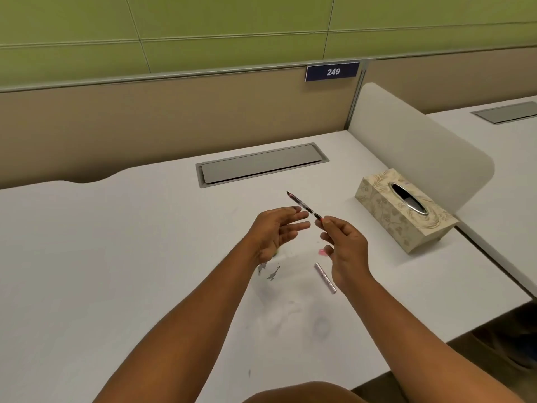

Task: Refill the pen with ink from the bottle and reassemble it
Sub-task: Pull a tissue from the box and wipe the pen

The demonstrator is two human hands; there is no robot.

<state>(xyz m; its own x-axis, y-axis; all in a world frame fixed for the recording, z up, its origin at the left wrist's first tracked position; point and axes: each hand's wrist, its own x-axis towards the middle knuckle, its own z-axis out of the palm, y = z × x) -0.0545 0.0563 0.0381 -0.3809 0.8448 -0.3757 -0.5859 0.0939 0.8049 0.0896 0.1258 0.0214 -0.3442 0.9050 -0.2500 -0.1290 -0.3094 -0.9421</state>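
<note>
My right hand [344,245] pinches the lower end of a thin dark pen part [303,206] with red marks, which points up and to the left above the white desk [130,257]. My left hand [276,231] hovers just left of it with fingers spread and relaxed, holding nothing. A silvery pen barrel [325,277] lies on the desk below my right hand. A small pink object [322,251] shows between the hands, partly hidden. No ink bottle is in sight.
A patterned tissue box [404,210] stands to the right, against a white divider [421,146]. A grey cable hatch [261,164] is set into the desk behind the hands. Grey ink smudges [271,273] mark the desk near my left wrist.
</note>
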